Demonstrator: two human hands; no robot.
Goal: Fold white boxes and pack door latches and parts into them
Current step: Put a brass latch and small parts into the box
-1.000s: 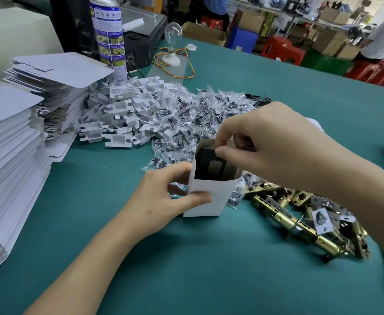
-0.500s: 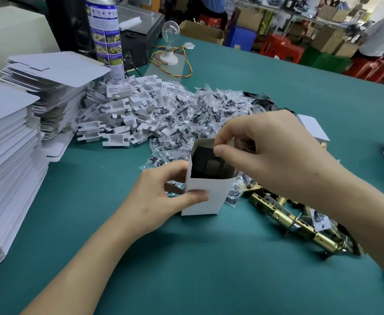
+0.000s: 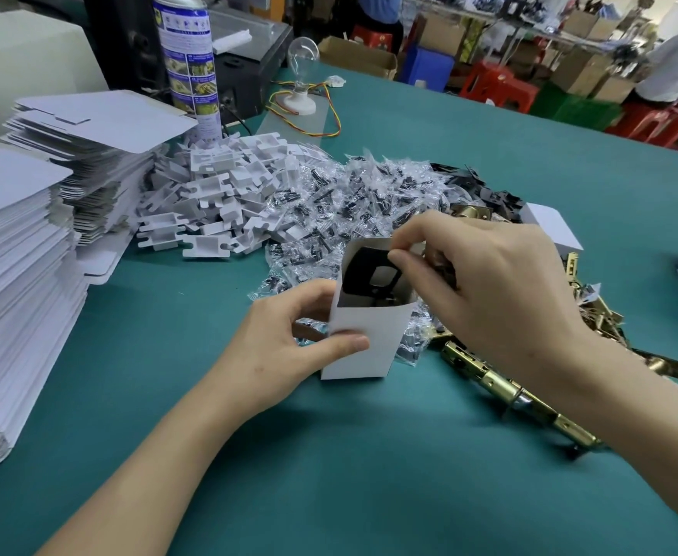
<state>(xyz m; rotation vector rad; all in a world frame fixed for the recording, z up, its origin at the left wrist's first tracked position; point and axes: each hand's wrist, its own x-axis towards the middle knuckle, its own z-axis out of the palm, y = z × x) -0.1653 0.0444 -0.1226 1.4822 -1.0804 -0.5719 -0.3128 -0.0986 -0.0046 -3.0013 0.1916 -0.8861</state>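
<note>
The left hand (image 3: pixel 285 347) grips the white box (image 3: pixel 365 335) low on its near-left corner, with the thumb pressed across the front face and the fingers curled round behind. This holds the box upright on the bench (image 3: pixel 369 455) with its mouth open. Just above and to the right, the right hand (image 3: pixel 501 290) pinches with thumb and forefinger at the box's mouth, apparently on the upper edge of a black plate (image 3: pixel 363 274) that stands tilted inside.

The step in hand looks like loading parts into a box that is already folded. The next move probably calls for letting the plate slide fully below the rim, then taking a latch.

Besides the plate, the box holds something dark lower down that is too shadowed to name. No closing flap is folded over the top.

Under and beyond the right hand lie brass door latches (image 3: pixel 505 387). Beyond both hands is a heap of small clear bags (image 3: pixel 353 194) of dark parts. Farther left are white card inserts (image 3: pixel 216 186), then stacks of flat box blanks (image 3: pixel 16 274).
</note>
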